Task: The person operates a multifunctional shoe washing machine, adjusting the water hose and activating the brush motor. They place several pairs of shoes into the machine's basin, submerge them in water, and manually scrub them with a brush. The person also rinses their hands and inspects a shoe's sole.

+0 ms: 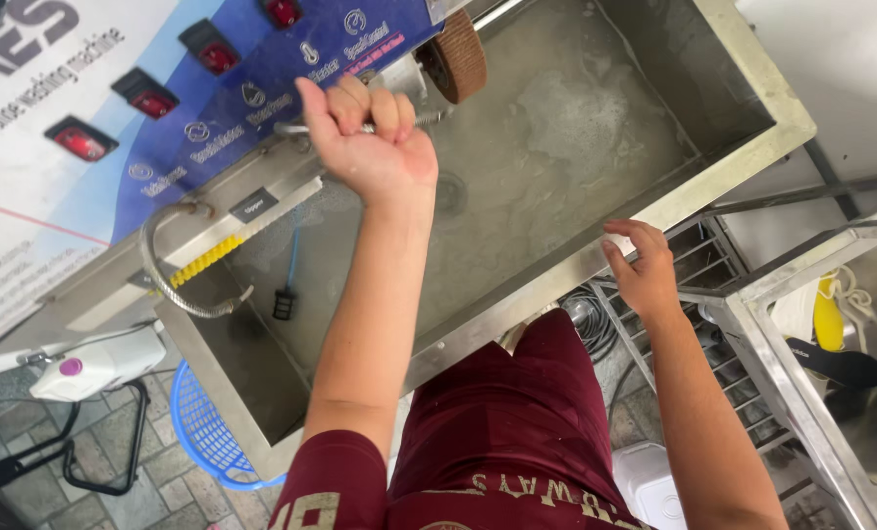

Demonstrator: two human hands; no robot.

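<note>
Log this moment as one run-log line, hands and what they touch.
left hand: closed on metal rod by brush wheel | right hand: resting on sink rim | sink: wet

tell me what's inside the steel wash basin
Inside the steel wash basin: a wet floor, a round drain partly hidden by the left hand, a brown brush wheel and a blue hose.

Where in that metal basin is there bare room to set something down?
The wet basin floor is bare right of the drain, below the brown brush wheel. It is crowded at the left end, around the flexible hose, yellow brush and left hand.
</note>
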